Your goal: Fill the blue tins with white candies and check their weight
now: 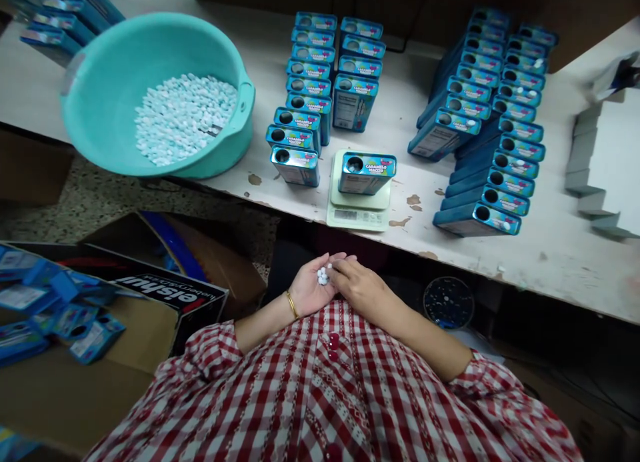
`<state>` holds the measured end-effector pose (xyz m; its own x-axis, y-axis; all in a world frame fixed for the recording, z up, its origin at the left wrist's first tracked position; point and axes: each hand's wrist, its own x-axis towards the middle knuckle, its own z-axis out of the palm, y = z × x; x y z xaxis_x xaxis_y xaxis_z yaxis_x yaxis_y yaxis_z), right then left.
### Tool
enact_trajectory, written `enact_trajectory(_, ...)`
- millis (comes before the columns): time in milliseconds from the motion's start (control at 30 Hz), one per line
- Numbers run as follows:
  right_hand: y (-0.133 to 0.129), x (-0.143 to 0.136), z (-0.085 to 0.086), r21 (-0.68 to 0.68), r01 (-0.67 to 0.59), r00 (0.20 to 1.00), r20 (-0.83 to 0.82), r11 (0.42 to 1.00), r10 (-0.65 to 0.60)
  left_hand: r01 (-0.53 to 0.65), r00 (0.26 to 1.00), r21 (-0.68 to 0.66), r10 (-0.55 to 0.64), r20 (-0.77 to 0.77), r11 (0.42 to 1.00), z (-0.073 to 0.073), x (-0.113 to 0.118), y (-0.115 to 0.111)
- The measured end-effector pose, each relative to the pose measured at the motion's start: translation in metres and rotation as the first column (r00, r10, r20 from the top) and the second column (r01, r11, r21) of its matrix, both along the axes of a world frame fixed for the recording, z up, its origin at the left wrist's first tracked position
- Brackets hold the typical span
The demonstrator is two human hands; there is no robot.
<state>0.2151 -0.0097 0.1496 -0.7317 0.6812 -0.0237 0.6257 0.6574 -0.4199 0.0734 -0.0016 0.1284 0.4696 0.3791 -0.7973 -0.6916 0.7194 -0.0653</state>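
A small heap of round white candies (323, 275) lies in the cupped palm of my left hand (309, 290), close to my body. My right hand (364, 287) reaches across that palm with its fingers bent together at the candies. Whether a candy is between those fingertips is hidden. Beyond my hands, a blue "Caramelo Macizo" tin (367, 175) with a round hole in its top stands on a pale green kitchen scale (358, 217). The scale's display is too small to read.
A turquoise tub (240, 139) of white candies stands at left on the worn white table (395, 249). Rows of blue tins (303, 125) stand behind the scale, and more tins (477, 212) stand at right. An open cardboard box (145, 335) with blue packages is lower left.
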Motion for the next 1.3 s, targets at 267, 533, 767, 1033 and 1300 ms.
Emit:
enact_trajectory(267, 0.007, 0.008, 0.004, -0.103, -0.018, 1.0, 0.0, 0.995, 0.018, -0.012, 1.0, -0.028, 0.013, 0.003, 1.0, 0.002, 0.001, 0.002)
enact_trajectory(533, 0.01, 0.006, 0.003, 0.105, -0.054, 0.998, -0.021, 0.993, 0.056, -0.024, 1.0, 0.028, 0.024, 0.002, 0.999, 0.004, -0.002, 0.005)
enact_trajectory(767, 0.01, 0.008, -0.004, 0.169, -0.046, 0.988, -0.135, 0.985, 0.069, 0.01, 1.0, 0.03, -0.011, 0.007, 0.999, 0.005, -0.002, 0.005)
enact_trajectory(1033, 0.019, 0.016, 0.012, 0.188, 0.18, 0.909, -0.408, 0.965, -0.09, -0.007, 0.999, 0.014, 0.007, 0.039, 1.0, 0.011, -0.003, 0.007)
enact_trajectory(1300, 0.138, 0.048, -0.021, -0.087, 0.58, 0.592, -0.637, 0.81, -0.493, -0.278, 0.955, 0.232, 0.294, -0.038, 0.932, 0.035, -0.006, 0.057)
